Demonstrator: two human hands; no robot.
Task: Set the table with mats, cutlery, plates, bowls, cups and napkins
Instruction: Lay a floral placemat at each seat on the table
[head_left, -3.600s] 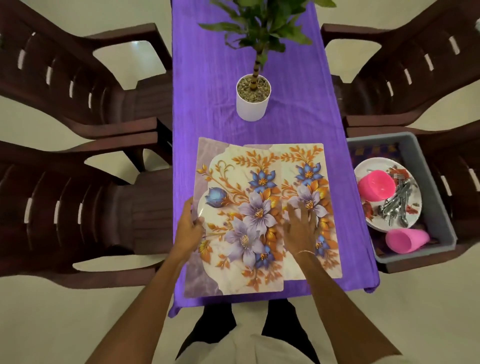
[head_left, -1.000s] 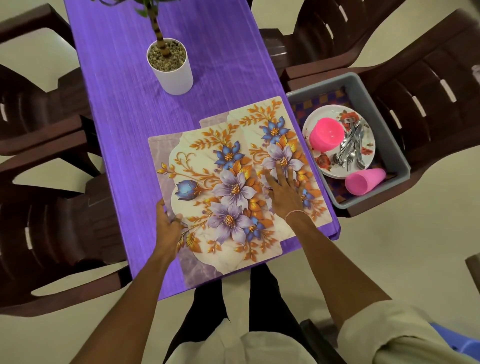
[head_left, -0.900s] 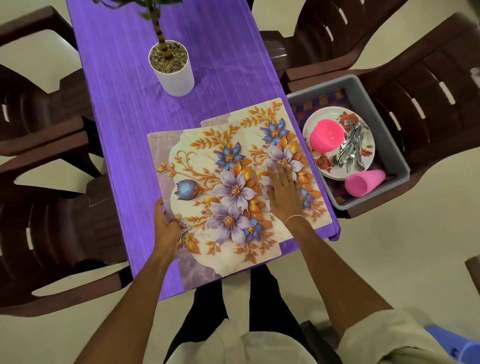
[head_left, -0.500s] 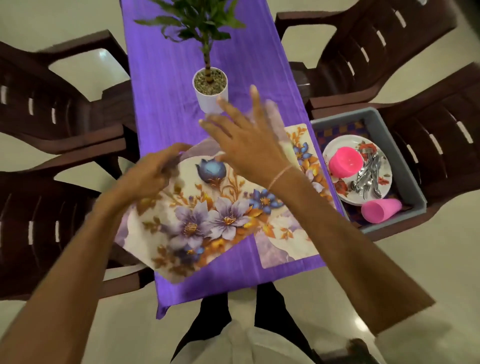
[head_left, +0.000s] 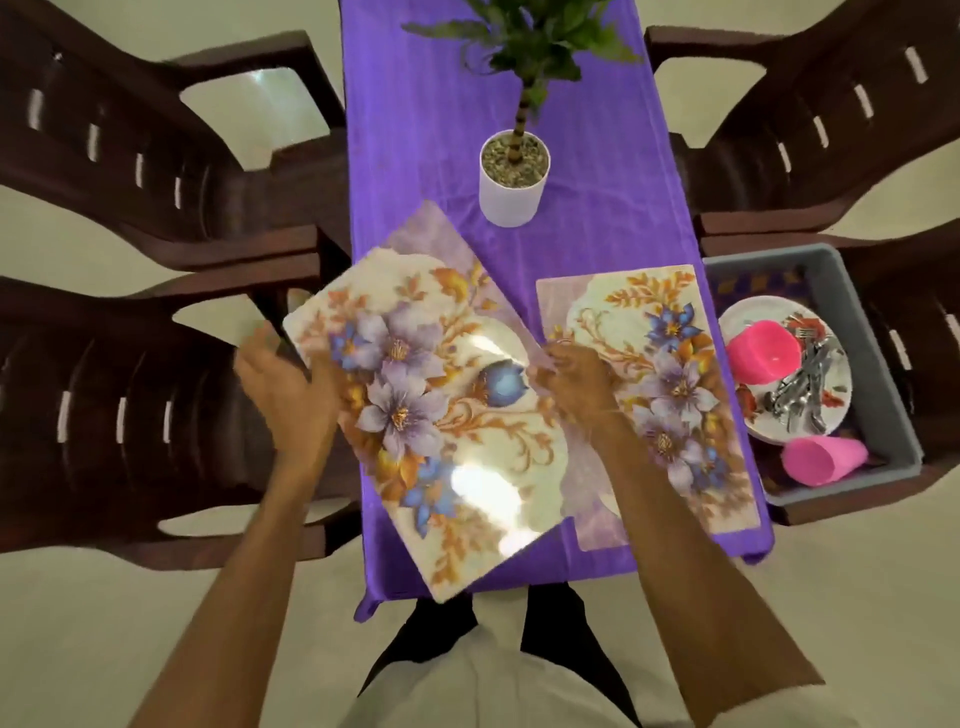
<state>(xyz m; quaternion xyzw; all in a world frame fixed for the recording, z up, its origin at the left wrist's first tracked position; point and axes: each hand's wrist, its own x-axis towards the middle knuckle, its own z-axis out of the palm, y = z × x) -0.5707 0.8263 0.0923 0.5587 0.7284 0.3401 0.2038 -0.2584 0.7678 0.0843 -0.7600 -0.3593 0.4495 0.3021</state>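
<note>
A flowered mat (head_left: 436, 415) is lifted and tilted above the near left part of the purple table (head_left: 597, 234). My left hand (head_left: 283, 387) grips its left edge and my right hand (head_left: 576, 371) pinches its right edge. A second flowered mat (head_left: 670, 384) lies flat on the cloth to the right, partly under my right forearm. A grey tub (head_left: 893, 426) on the right chair holds a white plate (head_left: 748, 317), a pink bowl (head_left: 762, 351), cutlery (head_left: 800, 389) and a pink cup (head_left: 823, 460).
A white pot with a green plant (head_left: 511, 179) stands on the table's middle, just beyond the mats. Dark brown plastic chairs (head_left: 135, 374) flank the table on both sides. The table's near edge hangs over my legs.
The two mats lay stacked under both hands; the top mat has been lifted, turned and swung left, with my right hand now on its right edge. The lower mat stays flat on the right.
</note>
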